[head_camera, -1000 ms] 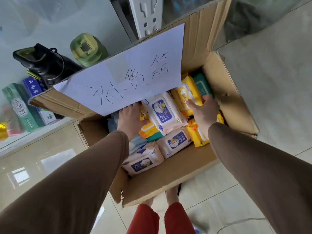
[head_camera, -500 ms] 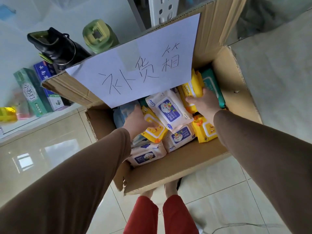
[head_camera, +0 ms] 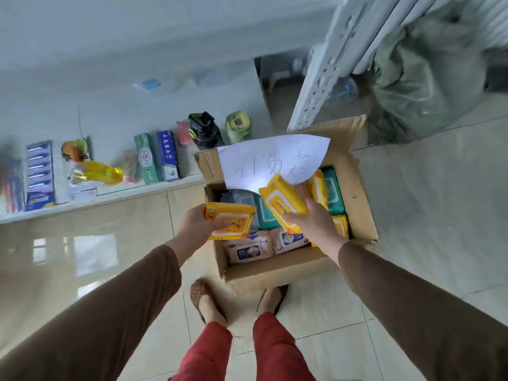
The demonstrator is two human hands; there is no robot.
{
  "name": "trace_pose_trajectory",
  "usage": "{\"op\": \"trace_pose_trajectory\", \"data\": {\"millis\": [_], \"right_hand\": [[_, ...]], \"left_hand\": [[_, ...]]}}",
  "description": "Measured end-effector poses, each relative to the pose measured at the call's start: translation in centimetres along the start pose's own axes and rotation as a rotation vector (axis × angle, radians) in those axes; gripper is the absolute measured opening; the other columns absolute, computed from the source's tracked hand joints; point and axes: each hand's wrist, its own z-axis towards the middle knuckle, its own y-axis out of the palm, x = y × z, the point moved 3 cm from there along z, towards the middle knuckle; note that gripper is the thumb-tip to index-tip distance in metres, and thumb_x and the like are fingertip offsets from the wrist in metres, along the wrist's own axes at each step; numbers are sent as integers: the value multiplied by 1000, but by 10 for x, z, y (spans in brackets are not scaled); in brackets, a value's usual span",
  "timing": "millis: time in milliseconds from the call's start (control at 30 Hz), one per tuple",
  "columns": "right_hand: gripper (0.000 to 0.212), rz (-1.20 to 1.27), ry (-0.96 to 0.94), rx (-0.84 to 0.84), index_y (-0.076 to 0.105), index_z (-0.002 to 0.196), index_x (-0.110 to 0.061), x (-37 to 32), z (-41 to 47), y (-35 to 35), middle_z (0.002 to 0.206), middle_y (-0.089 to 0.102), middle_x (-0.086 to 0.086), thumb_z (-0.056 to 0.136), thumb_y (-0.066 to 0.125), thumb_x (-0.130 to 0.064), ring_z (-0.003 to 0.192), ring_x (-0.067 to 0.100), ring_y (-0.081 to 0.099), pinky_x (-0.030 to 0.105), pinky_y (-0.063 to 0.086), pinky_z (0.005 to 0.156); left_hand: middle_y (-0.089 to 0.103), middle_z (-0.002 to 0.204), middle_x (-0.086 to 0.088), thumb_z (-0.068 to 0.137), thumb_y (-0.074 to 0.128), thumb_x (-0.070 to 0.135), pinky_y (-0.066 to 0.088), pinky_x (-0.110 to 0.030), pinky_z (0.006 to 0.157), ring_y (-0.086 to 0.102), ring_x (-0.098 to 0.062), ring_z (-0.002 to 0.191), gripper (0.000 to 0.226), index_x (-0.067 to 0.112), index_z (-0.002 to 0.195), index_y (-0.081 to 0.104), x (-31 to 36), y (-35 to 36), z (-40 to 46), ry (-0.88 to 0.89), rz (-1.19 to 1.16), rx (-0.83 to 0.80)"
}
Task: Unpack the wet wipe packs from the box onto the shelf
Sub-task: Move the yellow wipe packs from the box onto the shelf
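Note:
An open cardboard box stands on the floor in front of my feet. My left hand grips a small yellow wet wipe pack above the box's left edge. My right hand grips a larger yellow wipe pack, lifted over the middle of the box. Inside lie white baby wipe packs, teal packs and more yellow ones. A low white shelf runs along the wall on the left.
A paper sheet with handwriting is stuck on the box's back flap. On the shelf stand toothpaste boxes, a black bottle, a green bottle, a yellow bag and blue packs. A white rack post and a plastic bag are behind the box.
Both hands have come up out of the box, each with a yellow wipe pack. The view has pulled back and up, showing more of the shelf and my feet.

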Motion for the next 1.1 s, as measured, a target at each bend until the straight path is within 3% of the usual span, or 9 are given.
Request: {"op": "trace_pose_trajectory", "data": {"millis": [100, 167, 300, 500, 667, 900, 1100], "right_hand": [[24, -95, -132, -95, 59, 101, -31, -79, -42, 10, 91, 67, -11, 83, 73, -40, 81, 11, 63, 29, 48, 66], [28, -122, -201, -140, 60, 104, -29, -130, -66, 21, 96, 69, -8, 84, 72, -42, 87, 14, 65, 35, 49, 74], [34, -169, -333, -171, 59, 112, -36, -236, -113, 57, 100, 67, -20, 82, 75, -43, 91, 6, 64, 24, 46, 71], [40, -258, -502, -181, 63, 111, -34, -395, -185, 136, 97, 71, -17, 76, 79, -45, 87, 8, 68, 22, 50, 70], [35, -305, -614, -227, 66, 108, -28, -505, -223, 210, 100, 74, -8, 77, 78, -39, 89, 17, 71, 38, 58, 83], [32, -416, -750, -228, 66, 108, -20, -632, -215, 287, 102, 72, -3, 81, 78, -33, 91, 19, 68, 39, 55, 85], [28, -427, -822, -264, 62, 100, -25, -742, -151, 362, 94, 68, -5, 80, 78, -37, 86, 17, 66, 33, 51, 75]], "left_hand": [[75, 85, 0, 73, 85, 12, 53, -28, 67, 71, -12, 75, 30, 16, 97, 67, 8, -66, -51, 56, -106, 24], [75, 84, 1, 73, 85, 10, 52, -26, 65, 70, -9, 72, 29, 14, 97, 68, 9, -116, -85, 93, -150, 64], [74, 84, -1, 72, 86, 14, 54, -29, 69, 68, -16, 75, 30, 14, 97, 70, -10, -227, -154, 141, -232, 196], [75, 85, -2, 73, 85, 21, 55, -31, 70, 70, -17, 78, 27, 19, 97, 73, -57, -396, -234, 258, -241, 325], [76, 79, 4, 72, 86, 20, 51, -16, 59, 70, -7, 69, 26, 21, 93, 71, -83, -519, -273, 366, -304, 432], [77, 87, 3, 70, 88, 22, 55, -18, 61, 74, -11, 76, 31, 22, 96, 70, -101, -659, -262, 436, -407, 516], [76, 93, -4, 73, 85, 17, 59, -38, 79, 73, -25, 88, 31, 18, 99, 68, -98, -783, -200, 404, -400, 574]]}}
